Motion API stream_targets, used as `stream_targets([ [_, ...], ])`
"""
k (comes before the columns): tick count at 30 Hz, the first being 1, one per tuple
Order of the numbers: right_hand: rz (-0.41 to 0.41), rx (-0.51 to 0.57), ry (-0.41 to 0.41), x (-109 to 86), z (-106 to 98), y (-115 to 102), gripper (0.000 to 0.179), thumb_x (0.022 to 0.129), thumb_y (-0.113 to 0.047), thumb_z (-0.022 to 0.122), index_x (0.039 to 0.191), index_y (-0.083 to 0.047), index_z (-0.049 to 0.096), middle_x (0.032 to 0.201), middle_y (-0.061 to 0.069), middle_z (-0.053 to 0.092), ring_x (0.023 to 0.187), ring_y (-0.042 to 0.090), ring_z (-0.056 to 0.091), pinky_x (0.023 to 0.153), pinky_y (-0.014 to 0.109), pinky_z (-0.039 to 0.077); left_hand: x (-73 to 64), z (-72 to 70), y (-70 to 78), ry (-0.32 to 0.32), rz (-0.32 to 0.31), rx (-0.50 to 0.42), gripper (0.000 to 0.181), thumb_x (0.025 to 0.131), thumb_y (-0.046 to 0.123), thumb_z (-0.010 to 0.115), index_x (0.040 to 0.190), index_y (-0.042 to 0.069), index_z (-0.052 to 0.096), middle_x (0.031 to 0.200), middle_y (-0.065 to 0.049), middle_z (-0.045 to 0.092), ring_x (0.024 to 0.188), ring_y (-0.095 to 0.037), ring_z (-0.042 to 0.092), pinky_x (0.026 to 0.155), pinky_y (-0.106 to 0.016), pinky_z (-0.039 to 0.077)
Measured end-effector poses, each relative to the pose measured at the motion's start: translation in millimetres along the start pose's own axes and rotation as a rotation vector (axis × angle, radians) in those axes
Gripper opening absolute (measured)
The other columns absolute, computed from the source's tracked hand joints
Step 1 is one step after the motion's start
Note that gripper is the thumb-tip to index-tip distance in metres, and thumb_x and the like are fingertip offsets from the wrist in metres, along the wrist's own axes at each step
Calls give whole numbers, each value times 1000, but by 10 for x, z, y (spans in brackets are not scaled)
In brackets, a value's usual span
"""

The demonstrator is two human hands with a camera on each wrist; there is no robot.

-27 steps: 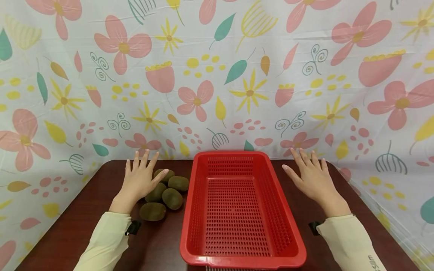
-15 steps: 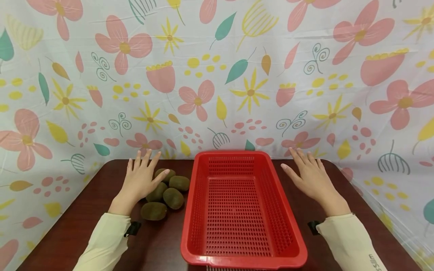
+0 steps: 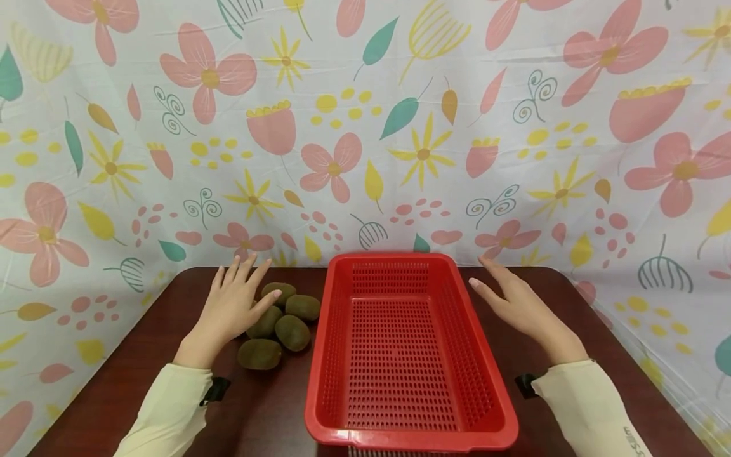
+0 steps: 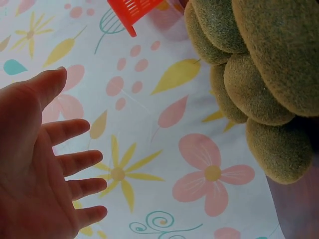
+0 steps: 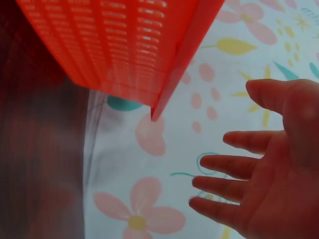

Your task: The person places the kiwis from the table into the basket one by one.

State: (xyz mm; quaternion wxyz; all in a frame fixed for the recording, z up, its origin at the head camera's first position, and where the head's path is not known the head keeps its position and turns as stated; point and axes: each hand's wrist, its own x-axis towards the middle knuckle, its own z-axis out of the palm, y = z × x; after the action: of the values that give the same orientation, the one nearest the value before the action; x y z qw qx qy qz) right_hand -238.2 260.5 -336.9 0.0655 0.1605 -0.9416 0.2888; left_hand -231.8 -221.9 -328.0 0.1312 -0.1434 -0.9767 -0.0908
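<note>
My left hand (image 3: 228,311) is held with its fingers spread and straight, just left of several brown kiwis (image 3: 259,354) grouped on the table. In the left wrist view its palm (image 4: 30,164) shows nothing held, and the kiwis (image 4: 279,149) are apart from it at the right. To the right of the fruit stands a red perforated plastic basket (image 3: 411,439) with nothing in it. Beyond the basket's right side is my right hand (image 3: 525,311), fingers extended and holding nothing. The right wrist view has that hand (image 5: 269,174) apart from the basket wall (image 5: 119,59).
The dark brown wooden table (image 3: 114,387) carries the kiwis and basket. Behind it and at both sides hangs a white cloth (image 3: 365,95) printed with flowers and leaves. A black wrist strap (image 3: 214,391) shows at the left cuff.
My left hand and forearm have shifted slightly left. My right hand has turned, so that mainly its thumb and index finger now show in the head view. Basket and kiwis stay put.
</note>
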Motion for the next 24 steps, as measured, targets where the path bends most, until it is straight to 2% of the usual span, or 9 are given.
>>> stream_targets([
  [6,36,114,-39,2,58,16,67,101,-40,48,150,0,27,145,28,38,128,48,41,97,61,39,-50,-18,-17,17,47,16,65,95,40,59,147,8,39,150,-24,30,139,-48,19,110,-64,11],
  [10,27,210,-57,0,99,45,62,101,-32,50,147,5,31,135,29,49,119,45,52,91,53,47,-96,-25,-25,41,99,19,64,92,35,65,145,7,43,146,-24,37,135,-48,27,108,-64,16],
  [13,40,323,-84,-17,125,75,61,101,-27,51,146,8,30,131,31,51,113,42,57,86,46,52,-130,-29,-30,45,134,21,65,89,32,69,144,6,44,143,-24,40,134,-48,30,107,-64,18],
  [15,67,411,-107,-26,144,98,63,101,-25,53,146,10,28,131,33,51,110,41,60,83,41,54,-151,-34,-34,41,153,24,66,88,30,71,143,6,44,142,-24,42,133,-47,32,107,-64,20],
  [18,115,499,-137,-44,173,130,65,100,-25,55,147,9,26,129,33,52,106,37,63,81,41,55,-186,-37,-42,27,175,33,68,86,28,73,143,5,44,142,-24,43,133,-47,33,107,-63,21],
  [24,174,554,-170,-101,193,123,68,97,-27,59,147,7,28,125,29,57,99,32,66,80,42,55,-267,-18,-69,14,220,64,68,83,22,77,141,5,47,137,-24,48,129,-47,38,105,-62,26],
])
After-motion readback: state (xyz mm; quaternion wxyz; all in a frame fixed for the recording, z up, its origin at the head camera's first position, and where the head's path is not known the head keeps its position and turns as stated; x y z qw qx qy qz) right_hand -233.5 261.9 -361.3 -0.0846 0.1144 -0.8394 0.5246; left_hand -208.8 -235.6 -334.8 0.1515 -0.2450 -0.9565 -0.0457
